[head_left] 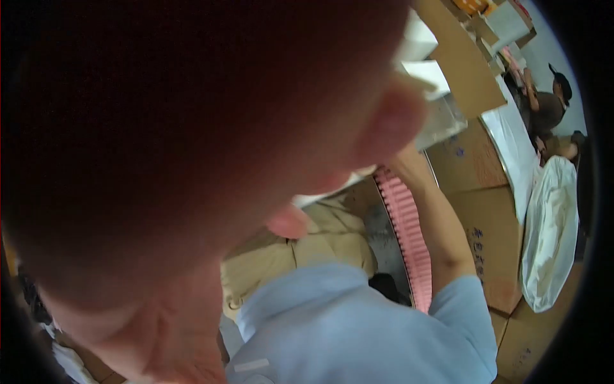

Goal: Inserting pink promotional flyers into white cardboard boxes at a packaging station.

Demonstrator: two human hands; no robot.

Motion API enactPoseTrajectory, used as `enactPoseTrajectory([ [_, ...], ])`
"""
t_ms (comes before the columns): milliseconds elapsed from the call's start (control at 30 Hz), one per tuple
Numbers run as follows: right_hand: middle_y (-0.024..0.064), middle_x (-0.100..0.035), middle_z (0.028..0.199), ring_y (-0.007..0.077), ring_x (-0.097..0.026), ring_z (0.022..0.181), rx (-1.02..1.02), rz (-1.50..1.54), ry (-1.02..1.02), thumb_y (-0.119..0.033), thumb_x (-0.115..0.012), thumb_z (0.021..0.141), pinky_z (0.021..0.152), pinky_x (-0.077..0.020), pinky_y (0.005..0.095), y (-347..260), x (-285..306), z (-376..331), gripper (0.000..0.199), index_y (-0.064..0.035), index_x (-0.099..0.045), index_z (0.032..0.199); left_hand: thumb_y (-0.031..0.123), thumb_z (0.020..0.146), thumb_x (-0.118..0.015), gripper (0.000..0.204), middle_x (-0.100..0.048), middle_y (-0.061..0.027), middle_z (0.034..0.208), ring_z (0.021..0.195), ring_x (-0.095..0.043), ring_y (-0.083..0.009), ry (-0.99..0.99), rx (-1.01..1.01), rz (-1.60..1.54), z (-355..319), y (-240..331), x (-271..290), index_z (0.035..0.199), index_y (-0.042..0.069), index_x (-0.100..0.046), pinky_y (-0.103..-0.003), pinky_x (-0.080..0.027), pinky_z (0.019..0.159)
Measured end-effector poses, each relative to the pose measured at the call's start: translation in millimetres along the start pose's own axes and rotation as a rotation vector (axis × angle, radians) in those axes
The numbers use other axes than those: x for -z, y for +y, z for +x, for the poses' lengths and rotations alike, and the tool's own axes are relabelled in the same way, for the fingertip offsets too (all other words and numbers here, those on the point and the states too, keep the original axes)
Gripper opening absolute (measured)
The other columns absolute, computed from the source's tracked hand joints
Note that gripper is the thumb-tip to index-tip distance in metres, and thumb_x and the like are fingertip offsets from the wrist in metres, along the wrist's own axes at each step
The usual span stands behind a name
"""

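Hands: our left hand (179, 147) blocks the lens, grip unreadable; our right hand hidden, its arm (441, 224) along pink strip (409, 237); we cannot judge the step.

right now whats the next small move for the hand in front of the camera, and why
Probably draw the left hand back from the lens. It fills most of the view, out of focus, hiding whatever it may hold. The right arm reaches along the pink ribbed strip toward white boxes; the right hand is hidden.

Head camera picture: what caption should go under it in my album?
A left hand blocks most of the lens; beyond it, the right arm reaches past a pink ridged strip toward cardboard boxes.
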State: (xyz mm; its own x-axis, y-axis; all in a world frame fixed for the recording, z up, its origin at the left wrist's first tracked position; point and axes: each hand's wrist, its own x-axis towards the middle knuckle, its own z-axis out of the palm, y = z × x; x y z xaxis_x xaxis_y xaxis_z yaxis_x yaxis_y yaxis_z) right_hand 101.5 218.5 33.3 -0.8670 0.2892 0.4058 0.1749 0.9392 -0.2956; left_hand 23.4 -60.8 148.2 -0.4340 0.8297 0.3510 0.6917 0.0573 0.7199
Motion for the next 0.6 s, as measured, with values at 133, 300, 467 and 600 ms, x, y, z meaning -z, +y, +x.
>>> enactPoseTrajectory([
  [133,0.0120,-0.071,0.096,0.0270,-0.066,0.091,0.140,-0.263,0.326,-0.005,-0.072,0.086,0.081,-0.0519,0.0379,18.2,64.1,-5.5,0.017,-0.0048,-0.072,0.103,0.041,0.083,-0.074,0.067,-0.062,-0.0159,0.121,0.101,-0.061,-0.0245,-0.016,0.104,0.127,3.0,5.1,2.5,0.133,0.001,-0.054,-0.033,-0.050,0.079],
  [300,0.0143,-0.067,0.115,0.0301,-0.060,0.110,0.168,-0.410,0.442,-0.021,-0.071,0.089,0.096,-0.0465,0.0436,59.8,62.1,9.5,0.028,-0.0093,-0.073,0.114,0.039,0.085,-0.072,0.060,-0.062,-0.0156,0.118,0.098,-0.061,-0.0243,-0.010,0.276,0.345,13.2,8.5,2.2,0.128,0.002,-0.055,-0.033,-0.050,0.079],
  [467,0.0166,-0.065,0.120,0.0329,-0.058,0.113,0.052,-0.477,0.321,-0.030,-0.068,0.094,0.099,-0.0455,0.0433,109.4,51.2,-5.7,0.034,-0.0096,-0.071,0.121,0.037,0.086,-0.070,0.054,-0.062,-0.0154,0.116,0.096,-0.061,-0.0241,-0.008,0.414,0.568,2.0,17.4,12.9,0.124,0.002,-0.056,-0.034,-0.050,0.078],
  [600,0.0175,-0.065,0.121,0.0346,-0.058,0.113,-0.048,-0.361,0.247,-0.029,-0.063,0.097,0.099,-0.0455,0.0424,112.2,47.0,3.6,0.036,-0.0082,-0.069,0.125,0.035,0.087,-0.069,0.049,-0.063,-0.0152,0.113,0.094,-0.061,-0.0239,0.032,0.478,0.764,1.4,31.7,21.9,0.121,0.002,-0.057,-0.034,-0.051,0.077],
])
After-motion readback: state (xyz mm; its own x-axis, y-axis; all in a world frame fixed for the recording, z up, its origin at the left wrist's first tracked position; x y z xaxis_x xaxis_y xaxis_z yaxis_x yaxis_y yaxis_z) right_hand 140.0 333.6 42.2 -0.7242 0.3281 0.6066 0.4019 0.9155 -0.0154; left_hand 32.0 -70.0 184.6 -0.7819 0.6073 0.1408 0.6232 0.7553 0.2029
